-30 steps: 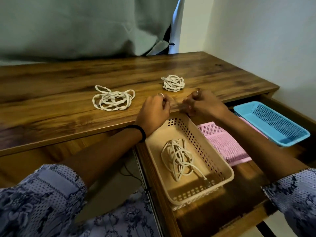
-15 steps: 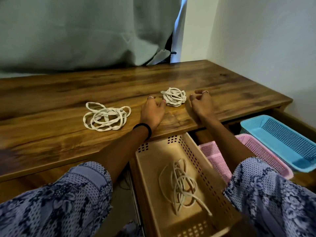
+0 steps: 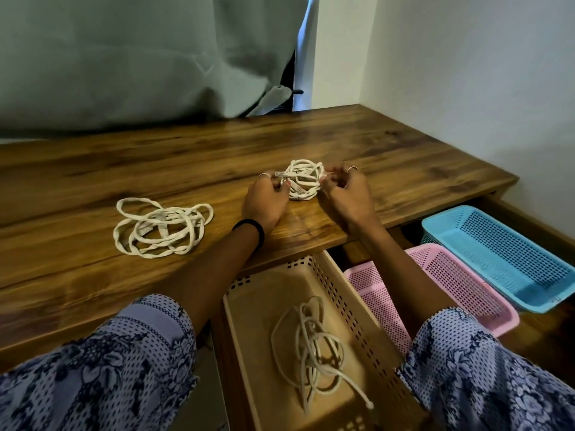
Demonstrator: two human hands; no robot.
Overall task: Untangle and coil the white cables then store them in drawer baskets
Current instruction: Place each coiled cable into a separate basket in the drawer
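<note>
A small tangled white cable [image 3: 304, 181] sits on the wooden desk [image 3: 93, 275] near its front edge. My left hand [image 3: 265, 203] pinches the bundle's left side, and my right hand [image 3: 348, 196] pinches its right side. A larger loose white cable [image 3: 161, 229] lies flat on the desk to the left, untouched. A third white cable [image 3: 314, 349] lies loosely coiled in the beige basket [image 3: 351, 309] in the open drawer below.
A pink basket [image 3: 460, 284] and a blue basket [image 3: 504, 253] sit in the drawer to the right of the beige one, both without cables. A grey-green curtain [image 3: 140, 57] hangs behind the desk, and a white wall [image 3: 482, 88] stands on the right.
Both hands rose from the drawer basket's rim to the desk top and closed in on the small tangled cable, which they now pinch from either side.
</note>
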